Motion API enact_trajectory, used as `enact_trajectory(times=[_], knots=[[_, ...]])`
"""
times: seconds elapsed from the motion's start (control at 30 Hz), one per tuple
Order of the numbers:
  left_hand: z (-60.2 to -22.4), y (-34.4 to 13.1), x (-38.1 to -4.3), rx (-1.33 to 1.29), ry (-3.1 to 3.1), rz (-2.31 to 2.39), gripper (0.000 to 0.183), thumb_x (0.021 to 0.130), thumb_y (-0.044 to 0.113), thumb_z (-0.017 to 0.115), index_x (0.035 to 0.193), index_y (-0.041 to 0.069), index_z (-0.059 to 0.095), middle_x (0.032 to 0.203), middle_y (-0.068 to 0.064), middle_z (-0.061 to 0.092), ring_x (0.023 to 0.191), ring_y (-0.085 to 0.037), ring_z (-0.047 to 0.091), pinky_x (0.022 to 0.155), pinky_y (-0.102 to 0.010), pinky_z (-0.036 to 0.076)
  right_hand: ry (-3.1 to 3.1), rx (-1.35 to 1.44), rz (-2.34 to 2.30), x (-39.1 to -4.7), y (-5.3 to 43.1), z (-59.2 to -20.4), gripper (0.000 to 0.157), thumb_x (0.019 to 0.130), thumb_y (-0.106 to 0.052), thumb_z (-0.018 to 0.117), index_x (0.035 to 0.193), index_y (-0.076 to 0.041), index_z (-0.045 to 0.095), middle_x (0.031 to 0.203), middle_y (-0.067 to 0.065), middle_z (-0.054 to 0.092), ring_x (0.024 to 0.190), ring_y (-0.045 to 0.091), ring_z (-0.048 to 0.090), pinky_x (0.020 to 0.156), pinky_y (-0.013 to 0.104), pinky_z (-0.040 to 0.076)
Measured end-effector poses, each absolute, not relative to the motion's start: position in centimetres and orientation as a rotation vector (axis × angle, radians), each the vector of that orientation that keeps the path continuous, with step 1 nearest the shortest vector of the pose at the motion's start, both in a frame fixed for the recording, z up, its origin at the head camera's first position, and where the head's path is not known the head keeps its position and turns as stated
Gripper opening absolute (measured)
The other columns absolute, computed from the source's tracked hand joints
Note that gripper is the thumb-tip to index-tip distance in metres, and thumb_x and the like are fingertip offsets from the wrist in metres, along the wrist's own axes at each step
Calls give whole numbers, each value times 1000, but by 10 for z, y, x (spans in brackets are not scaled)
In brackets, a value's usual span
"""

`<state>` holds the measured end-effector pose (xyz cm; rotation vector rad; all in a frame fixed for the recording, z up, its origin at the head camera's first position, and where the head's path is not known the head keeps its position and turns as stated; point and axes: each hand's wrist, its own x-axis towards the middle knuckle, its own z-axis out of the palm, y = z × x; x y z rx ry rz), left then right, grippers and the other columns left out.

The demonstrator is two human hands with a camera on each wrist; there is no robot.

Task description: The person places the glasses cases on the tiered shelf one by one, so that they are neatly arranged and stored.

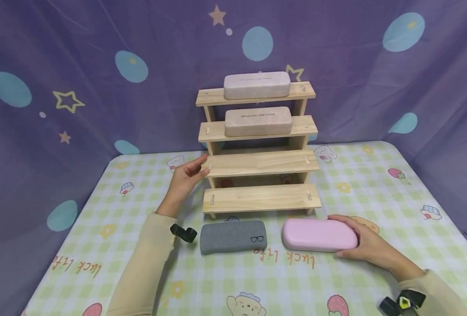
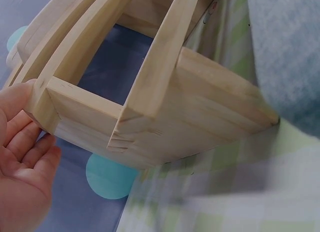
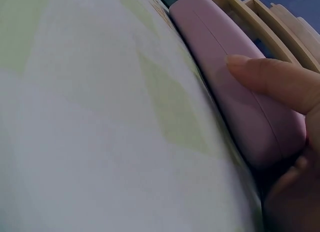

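Observation:
A four-step wooden display rack (image 1: 262, 162) stands in the middle of the table. My left hand (image 1: 186, 177) holds the left end of its second step from the bottom; in the left wrist view, fingers (image 2: 30, 142) lie along the rack's side. A pink glasses case (image 1: 316, 235) lies on the cloth before the rack's right part. My right hand (image 1: 369, 241) grips its right end, with the thumb (image 3: 265, 76) across the near side in the right wrist view. Left of it lies a grey glasses case (image 1: 231, 237) with a small glasses print.
Two pale, lettered cases sit on the rack: one case (image 1: 257, 85) on the top step, another case (image 1: 258, 121) on the step below. A checked cloth (image 1: 134, 245) covers the table. Behind hangs a purple curtain (image 1: 170, 39).

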<state>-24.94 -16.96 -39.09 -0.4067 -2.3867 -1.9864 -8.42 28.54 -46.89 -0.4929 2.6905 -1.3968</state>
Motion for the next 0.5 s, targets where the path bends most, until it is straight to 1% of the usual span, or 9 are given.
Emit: enact_trajectory(times=[0.1, 0.3, 0.5], knots=[[-391, -170, -250, -396, -2382, -1994, 46, 90, 5, 62, 134, -1, 49, 139, -13, 47, 132, -22, 41, 110, -32, 32, 2734, -506, -1385, -85, 285, -471, 82, 61, -22, 89, 133, -18, 51, 125, -6, 54, 110, -6, 44, 88, 5, 31], [-389, -169, -249, -389, -2392, -1998, 45, 90, 6, 63, 133, -1, 50, 139, -13, 48, 131, -22, 42, 110, -31, 33, 2780, -578, -1438, -85, 286, -473, 80, 56, -18, 92, 128, -13, 57, 119, -3, 59, 106, -4, 49, 87, 5, 34], [-372, -163, -238, -386, -2401, -1994, 45, 90, 0, 60, 133, -7, 47, 139, -18, 45, 132, -27, 40, 110, -34, 32, 2749, -631, -1530, -85, 286, -472, 78, 55, -11, 92, 125, -8, 59, 116, -2, 62, 103, -1, 52, 86, 6, 37]])
